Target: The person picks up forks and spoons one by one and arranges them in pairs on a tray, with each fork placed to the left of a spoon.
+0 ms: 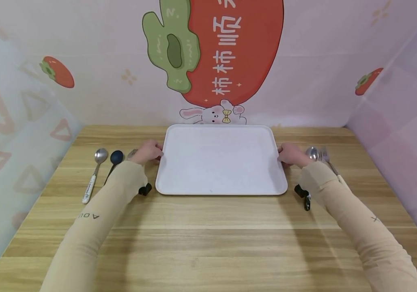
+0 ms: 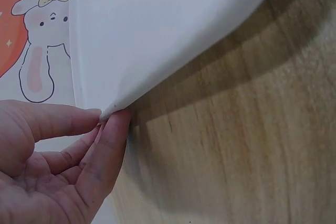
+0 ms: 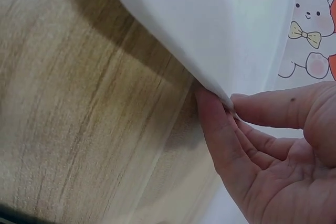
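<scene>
A white rectangular tray (image 1: 221, 160) with rounded corners lies level at the middle of the table's far side. My left hand (image 1: 149, 151) pinches its left rim, thumb on top and fingers beneath. On the opposite side, my right hand (image 1: 291, 154) grips the right rim the same way. In the left wrist view the thumb and fingers of the left hand (image 2: 68, 156) meet at the tray edge (image 2: 173, 35), which casts a shadow on the wood. The right wrist view has the right hand (image 3: 268, 145) pinching the tray (image 3: 194, 24) likewise.
Left of the tray lie a spoon with a white handle (image 1: 95, 172), a dark ladle-like spoon (image 1: 116, 157) and a fork (image 1: 132, 153), partly behind the arm. A metal spoon (image 1: 312, 153) and a fork (image 1: 325, 155) lie to the right. A patterned backdrop (image 1: 121, 61) stands behind the wooden table (image 1: 208, 239).
</scene>
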The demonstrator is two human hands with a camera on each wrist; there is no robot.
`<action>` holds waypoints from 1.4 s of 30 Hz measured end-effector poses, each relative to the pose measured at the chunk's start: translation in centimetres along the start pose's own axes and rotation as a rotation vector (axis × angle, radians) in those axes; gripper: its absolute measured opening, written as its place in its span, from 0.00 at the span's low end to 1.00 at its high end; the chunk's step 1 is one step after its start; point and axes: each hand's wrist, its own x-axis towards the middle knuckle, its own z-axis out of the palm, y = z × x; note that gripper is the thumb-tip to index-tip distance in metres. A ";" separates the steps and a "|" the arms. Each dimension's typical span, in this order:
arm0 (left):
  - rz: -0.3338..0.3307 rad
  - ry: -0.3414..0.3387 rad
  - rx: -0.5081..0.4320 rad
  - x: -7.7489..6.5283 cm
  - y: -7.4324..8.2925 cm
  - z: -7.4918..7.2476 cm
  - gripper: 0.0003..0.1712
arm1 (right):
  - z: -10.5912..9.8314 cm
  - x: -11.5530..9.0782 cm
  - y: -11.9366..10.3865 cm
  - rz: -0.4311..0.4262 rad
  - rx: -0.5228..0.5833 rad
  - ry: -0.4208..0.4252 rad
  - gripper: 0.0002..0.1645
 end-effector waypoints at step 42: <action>-0.093 -0.188 0.005 -3.4 -1.4 0.2 0.14 | 2.6 -4.9 0.0 -0.009 -0.022 -0.042 0.16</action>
